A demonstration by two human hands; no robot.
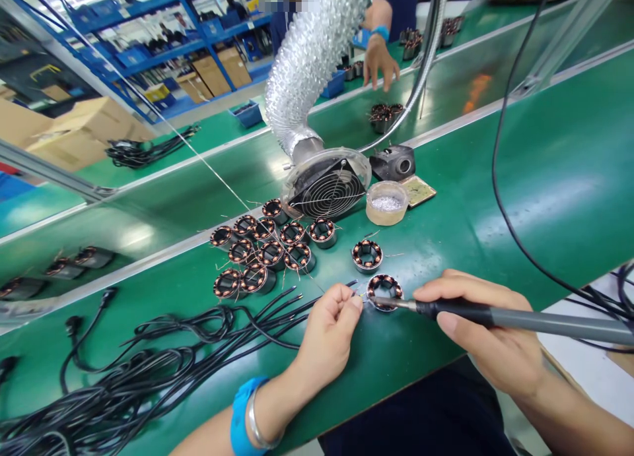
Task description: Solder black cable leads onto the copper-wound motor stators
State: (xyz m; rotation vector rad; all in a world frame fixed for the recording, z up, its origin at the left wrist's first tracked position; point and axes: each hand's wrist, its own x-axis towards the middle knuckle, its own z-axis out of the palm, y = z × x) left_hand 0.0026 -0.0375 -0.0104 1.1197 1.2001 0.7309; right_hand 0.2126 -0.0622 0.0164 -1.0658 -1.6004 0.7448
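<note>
My right hand point(488, 330) is closed around the dark grip of a soldering iron point(539, 323). Its metal tip reaches the left side of a motor stator point(385, 291) with copper windings. My left hand point(333, 330) pinches thin wire ends point(360, 296) just left of that stator; the fingertips partly hide them. A black cable runs behind this hand, its end showing above the fingers. Right behind the stator sits another one point(367, 255). Further left stand several more stators point(271, 253) in a cluster, with thin leads sticking out.
Black power cables point(148, 377) cover the left of the green bench. Behind the stators are a round fume extractor fan point(327, 189) with a silver duct point(302, 66), a tub point(386, 204) and a soldering iron stand point(393, 162). Across the divider, another person's hand point(380, 61) hovers near stators.
</note>
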